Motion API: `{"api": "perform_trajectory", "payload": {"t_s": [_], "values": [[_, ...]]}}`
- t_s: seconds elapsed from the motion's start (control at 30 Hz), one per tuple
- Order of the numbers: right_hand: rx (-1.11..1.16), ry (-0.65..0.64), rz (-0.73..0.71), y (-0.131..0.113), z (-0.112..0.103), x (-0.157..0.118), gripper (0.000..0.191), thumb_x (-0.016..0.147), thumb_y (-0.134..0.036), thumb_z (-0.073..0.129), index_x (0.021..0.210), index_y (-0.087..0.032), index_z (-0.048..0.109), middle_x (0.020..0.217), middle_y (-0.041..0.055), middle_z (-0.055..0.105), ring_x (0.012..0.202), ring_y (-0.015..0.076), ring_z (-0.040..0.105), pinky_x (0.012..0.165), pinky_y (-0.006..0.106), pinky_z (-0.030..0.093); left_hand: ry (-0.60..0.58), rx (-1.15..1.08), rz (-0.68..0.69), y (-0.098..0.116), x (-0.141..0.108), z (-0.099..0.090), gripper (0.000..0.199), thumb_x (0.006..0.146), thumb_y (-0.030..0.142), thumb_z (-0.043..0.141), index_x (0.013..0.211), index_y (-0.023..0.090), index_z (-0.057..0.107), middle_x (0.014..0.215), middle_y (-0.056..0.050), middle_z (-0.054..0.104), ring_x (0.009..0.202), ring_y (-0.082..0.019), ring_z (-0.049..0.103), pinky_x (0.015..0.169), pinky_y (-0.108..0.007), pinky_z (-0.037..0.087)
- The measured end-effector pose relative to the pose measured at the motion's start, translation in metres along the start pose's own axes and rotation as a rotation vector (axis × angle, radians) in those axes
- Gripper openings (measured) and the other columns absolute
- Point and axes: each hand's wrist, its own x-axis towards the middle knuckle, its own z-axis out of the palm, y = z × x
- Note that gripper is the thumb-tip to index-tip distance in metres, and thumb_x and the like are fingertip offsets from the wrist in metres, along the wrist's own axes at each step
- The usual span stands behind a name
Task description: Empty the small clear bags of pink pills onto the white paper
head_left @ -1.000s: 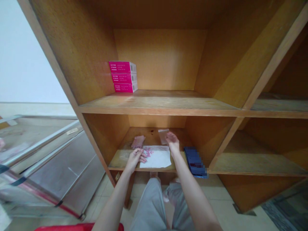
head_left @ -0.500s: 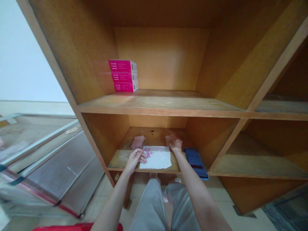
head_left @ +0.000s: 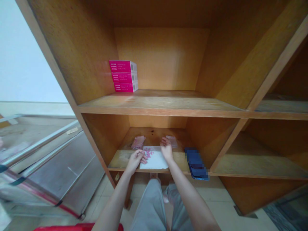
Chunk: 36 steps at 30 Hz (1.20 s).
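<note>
A white sheet (head_left: 155, 162) lies on the lower shelf, with several small pink pieces (head_left: 149, 153) gathered at its upper left. By the sheet's left edge is my left hand (head_left: 135, 160), its fingers curled in towards the thumb; what they hold, if anything, is hidden. My right hand (head_left: 166, 150) is over the sheet's right edge with its fingers slightly apart and nothing visible in them. Just beyond it a clear plastic bag (head_left: 172, 141) rests on the shelf. Behind my left hand lies another clear bag (head_left: 138, 142) with pinkish contents.
Three stacked pink boxes (head_left: 124, 77) stand on the upper shelf (head_left: 163, 102). A dark blue flat object (head_left: 196, 165), partly pixelated, lies at the lower shelf's right. A metal-framed cart (head_left: 57, 163) is on the left, and something red (head_left: 77, 227) shows at the bottom.
My right hand has let go of the clear bag, which now lies flat on the shelf, and has moved left over the sheet. My left hand has barely moved.
</note>
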Motion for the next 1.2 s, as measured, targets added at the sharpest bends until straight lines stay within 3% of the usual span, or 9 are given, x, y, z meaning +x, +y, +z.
{"api": "perform_trajectory", "payload": {"t_s": [0.23,0.5,0.67,0.73,0.8,0.97,1.2], "values": [[0.066,-0.019,0.107,0.006,0.010,-0.015,0.032,0.064,-0.018,0.047,0.094,-0.015,0.058,0.090,0.0074,0.063,0.077,0.0172,0.060,0.074,0.031,0.046,0.029,0.059,0.025,0.000,0.001,0.002,0.028,0.071,0.042,0.055,0.074,0.015,0.049,0.059,-0.002,0.062,0.047,-0.012,0.059,0.048,-0.024,0.048],[0.048,-0.014,0.129,0.006,0.007,-0.022,0.030,0.064,-0.016,0.049,0.092,-0.017,0.060,0.094,0.0081,0.064,0.082,0.0183,0.060,0.077,0.031,0.046,0.100,0.041,0.027,-0.003,0.001,0.006,0.025,0.070,0.040,0.055,0.074,0.016,0.047,0.055,0.000,0.060,0.044,-0.013,0.057,0.047,-0.024,0.046],[0.035,-0.026,0.117,0.006,0.004,-0.025,0.029,0.065,-0.016,0.048,0.091,-0.016,0.060,0.092,0.0082,0.064,0.082,0.0183,0.060,0.079,0.032,0.046,0.378,0.171,0.221,0.001,0.007,0.001,0.020,0.073,0.038,0.049,0.078,0.018,0.051,0.060,-0.001,0.059,0.052,-0.014,0.057,0.052,-0.025,0.045],[0.028,-0.019,0.106,0.005,0.003,-0.027,0.029,0.065,-0.016,0.048,0.091,-0.017,0.060,0.091,0.0079,0.064,0.081,0.0180,0.060,0.078,0.032,0.046,0.506,0.334,0.338,0.007,0.015,-0.006,0.017,0.071,0.034,0.052,0.079,0.019,0.055,0.073,-0.004,0.062,0.067,-0.017,0.059,0.065,-0.028,0.046],[0.022,-0.017,0.095,0.002,0.002,-0.028,0.029,0.065,-0.015,0.048,0.090,-0.017,0.061,0.091,0.0077,0.064,0.080,0.0178,0.060,0.078,0.032,0.046,0.559,0.483,0.397,0.013,0.026,-0.014,0.018,0.068,0.029,0.056,0.082,0.019,0.058,0.086,-0.008,0.063,0.080,-0.021,0.059,0.076,-0.033,0.044],[0.009,-0.030,0.080,-0.004,0.000,-0.029,0.030,0.065,-0.014,0.046,0.092,-0.016,0.060,0.091,0.0080,0.063,0.080,0.0178,0.060,0.078,0.032,0.046,0.404,0.766,0.253,0.019,0.051,-0.033,0.031,0.057,0.025,0.066,0.088,0.021,0.064,0.091,-0.010,0.067,0.089,-0.028,0.059,0.082,-0.037,0.039],[-0.001,-0.034,0.079,0.000,0.001,-0.030,0.030,0.066,-0.016,0.047,0.093,-0.016,0.060,0.093,0.0080,0.063,0.082,0.0181,0.059,0.080,0.032,0.045,0.338,0.708,0.179,0.026,0.061,-0.037,0.007,0.056,0.022,0.067,0.063,0.021,0.065,0.068,-0.007,0.068,0.075,-0.023,0.063,0.067,-0.029,0.043]]}}
